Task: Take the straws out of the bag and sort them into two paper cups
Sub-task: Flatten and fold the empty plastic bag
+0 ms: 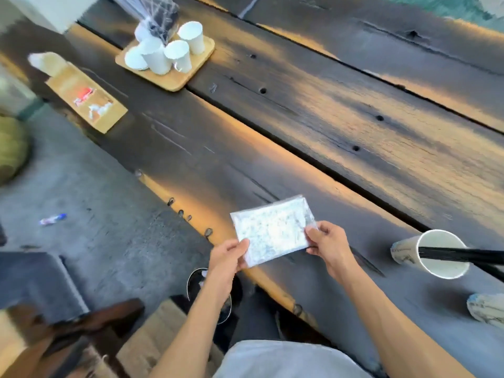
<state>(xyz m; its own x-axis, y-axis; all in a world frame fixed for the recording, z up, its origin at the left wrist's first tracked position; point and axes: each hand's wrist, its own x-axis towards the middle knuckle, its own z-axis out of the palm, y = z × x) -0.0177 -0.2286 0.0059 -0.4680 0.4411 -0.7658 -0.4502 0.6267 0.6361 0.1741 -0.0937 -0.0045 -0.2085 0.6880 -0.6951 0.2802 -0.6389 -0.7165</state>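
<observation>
Both hands, left hand [230, 255] and right hand [328, 245], are pinching the bag [272, 230] by its near corners, left of the cup [436, 257]; it is probably light, floppy and slippery.

bag [272, 230] pinched by left hand [229, 257], right hand [327, 244] | cup [439, 255] holds black straws [461, 255]

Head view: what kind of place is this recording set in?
Probably a café or casual seating area: a long plank table, a wooden tray of white paper cups, and a tissue box. Both hands hold a plastic bag.
</observation>
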